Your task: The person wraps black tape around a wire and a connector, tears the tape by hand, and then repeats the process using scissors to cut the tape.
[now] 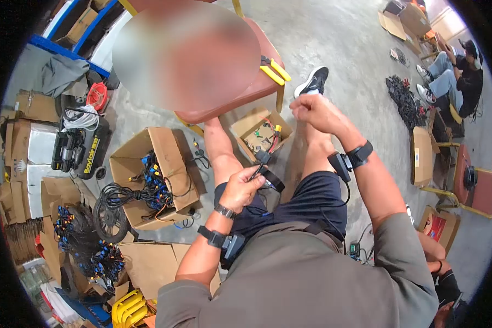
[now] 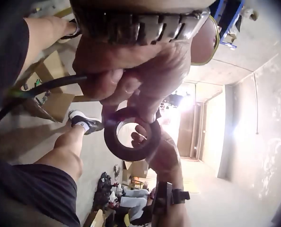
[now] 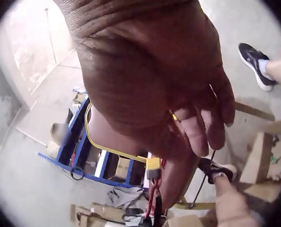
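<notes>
My left hand (image 1: 240, 188) grips a black cable and a roll of black tape (image 1: 273, 179). The left wrist view shows the tape roll (image 2: 132, 134) upright under the fingertips, and the cable (image 2: 55, 84) running out from the fingers of the left hand (image 2: 131, 71). Red wires lead from the held cable to a yellow connector (image 1: 277, 129), over an open cardboard box. My right hand (image 1: 318, 113) is raised apart from the cable, fingers loosely curled, with nothing visible in them. In the right wrist view the yellow connector (image 3: 153, 164) hangs below the right hand (image 3: 150, 71).
A red chair (image 1: 240, 101) ahead bears yellow-handled pliers (image 1: 275, 70). Small parts lie in the box (image 1: 240, 128) between my legs. At left are a box of cables (image 1: 139, 205), a black compressor (image 1: 87, 145) and more bundles. A seated person (image 1: 464, 79) is far right.
</notes>
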`<state>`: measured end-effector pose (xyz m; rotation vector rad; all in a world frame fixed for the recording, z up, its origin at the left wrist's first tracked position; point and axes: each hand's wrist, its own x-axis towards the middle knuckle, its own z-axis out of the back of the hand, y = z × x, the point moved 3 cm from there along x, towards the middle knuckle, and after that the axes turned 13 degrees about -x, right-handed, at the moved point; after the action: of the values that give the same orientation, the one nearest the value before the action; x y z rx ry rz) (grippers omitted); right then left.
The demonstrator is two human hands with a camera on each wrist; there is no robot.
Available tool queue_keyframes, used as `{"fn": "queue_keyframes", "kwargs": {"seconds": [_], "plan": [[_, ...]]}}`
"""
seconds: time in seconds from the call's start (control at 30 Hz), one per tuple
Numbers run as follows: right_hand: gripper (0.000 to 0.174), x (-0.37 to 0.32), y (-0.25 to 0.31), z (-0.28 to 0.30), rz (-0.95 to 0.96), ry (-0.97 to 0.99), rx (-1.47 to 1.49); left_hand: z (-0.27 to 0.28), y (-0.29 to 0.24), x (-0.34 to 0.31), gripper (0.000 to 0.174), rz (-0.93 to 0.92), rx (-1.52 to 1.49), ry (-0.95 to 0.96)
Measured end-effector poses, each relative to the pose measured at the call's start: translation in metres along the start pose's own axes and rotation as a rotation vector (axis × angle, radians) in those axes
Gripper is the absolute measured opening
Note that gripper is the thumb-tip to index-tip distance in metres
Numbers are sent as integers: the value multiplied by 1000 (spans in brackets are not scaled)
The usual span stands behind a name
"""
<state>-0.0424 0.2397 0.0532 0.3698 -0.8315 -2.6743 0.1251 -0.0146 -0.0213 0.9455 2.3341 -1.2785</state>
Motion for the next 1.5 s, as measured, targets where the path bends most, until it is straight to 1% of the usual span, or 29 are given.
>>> {"fn": "queue_keyframes", "kwargs": {"seconds": [0.07,0.1,0.2,0.27,0.37,0.47,0.5,0.6,0.63,0.67,0.7,0.8,0.87,0.9,0.93,1.0,1.07,1.13,1.2,1.23,1.33,1.37,1.4,1.47,1.5], "plan": [[21,33,21,14,5,-60,-29,2,-3,0,33,32,-9,-10],[23,51,24,11,37,-62,-43,4,-5,1,33,30,-28,-16],[25,105,44,2,121,-106,-236,6,-9,4,32,36,-78,-43],[25,133,55,-8,171,-100,-392,8,-11,5,32,54,-108,-68],[21,160,62,-24,196,-77,-641,16,-9,13,34,30,-113,-7],[19,177,62,-36,179,-89,-680,24,-2,19,33,4,-92,-6],[16,176,70,-34,142,-61,-655,27,0,21,33,-2,-80,-14],[18,189,57,-45,162,-76,-623,21,-13,17,33,73,-76,-47],[21,187,57,-44,171,-96,-586,22,-14,17,36,152,-45,-44],[25,184,56,-40,179,-118,-553,20,-16,16,37,78,-96,-8],[30,180,51,-35,147,-117,-458,21,-13,18,36,69,-97,-17],[32,129,42,-4,-41,218,311,21,-12,15,34,39,-98,1],[32,78,22,4,-47,206,633,15,-15,10,34,25,-101,10],[33,49,11,6,-47,221,742,11,-16,7,34,26,-103,4],[35,19,0,4,-46,233,849,8,-16,5,35,26,-105,0],[33,-43,-19,-14,-54,198,1108,3,-13,2,35,24,-66,57],[33,-103,-30,-28,-118,210,1165,-7,-12,0,35,16,-30,82],[33,-152,-38,-47,-214,233,1290,-16,-6,0,37,32,4,94],[33,-186,-41,-67,-280,233,1330,-30,-3,-1,39,57,43,112],[35,-200,-41,-74,-324,245,1407,-32,2,0,41,76,60,122],[34,-219,-40,-78,-348,241,1250,-52,8,-6,41,137,108,150],[36,-222,-44,-78,-301,246,1218,-58,3,-10,44,202,147,204],[37,-223,-46,-69,-239,301,1166,-62,9,-12,44,191,149,221],[34,-216,-50,-50,-123,487,879,-69,23,-17,46,152,137,254],[34,-214,-53,-46,-63,518,852,-76,25,-22,47,184,64,309]]}}
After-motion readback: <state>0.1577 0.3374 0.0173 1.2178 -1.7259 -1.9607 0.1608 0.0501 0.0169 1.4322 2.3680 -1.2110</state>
